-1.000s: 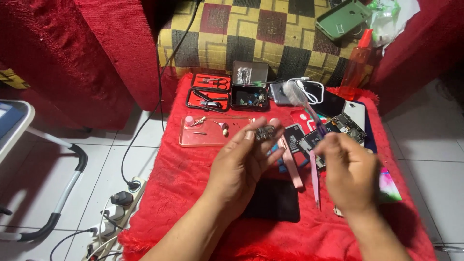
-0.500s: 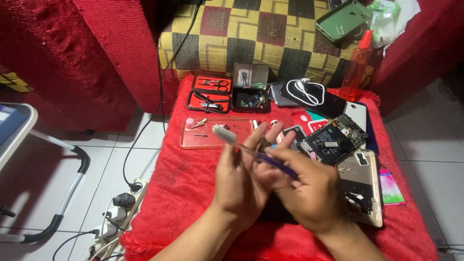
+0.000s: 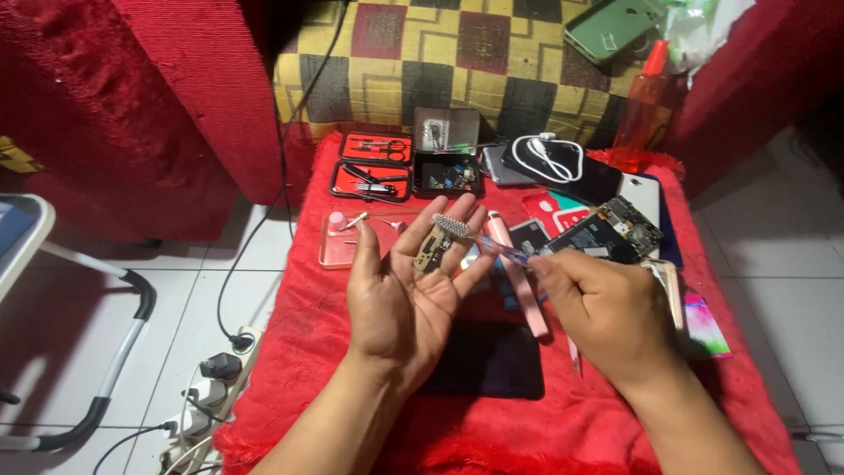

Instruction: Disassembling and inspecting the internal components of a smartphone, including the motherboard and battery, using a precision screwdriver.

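My left hand [image 3: 406, 295] is held palm up over a red fuzzy cloth [image 3: 308, 352], fingers apart. A small dark circuit board [image 3: 431, 251] rests on its fingers. My right hand [image 3: 602, 312] grips a toothbrush [image 3: 479, 237] with a translucent purple handle. Its white bristle head lies just over the board at my left fingertips. A pink bar-shaped tool [image 3: 519, 277] lies on the cloth under the brush.
On the cloth lie an opened phone [image 3: 607, 233], a black phone [image 3: 492, 361], a clear pink tray [image 3: 338, 242], a red tool case [image 3: 374, 167], a small parts tin [image 3: 447, 171] and a white cable [image 3: 549, 154]. A power strip [image 3: 207, 396] sits on the tiled floor, left.
My left hand has opened and turned palm up with the small board on it. My right hand drew back to the right, bringing the brush head onto the board.
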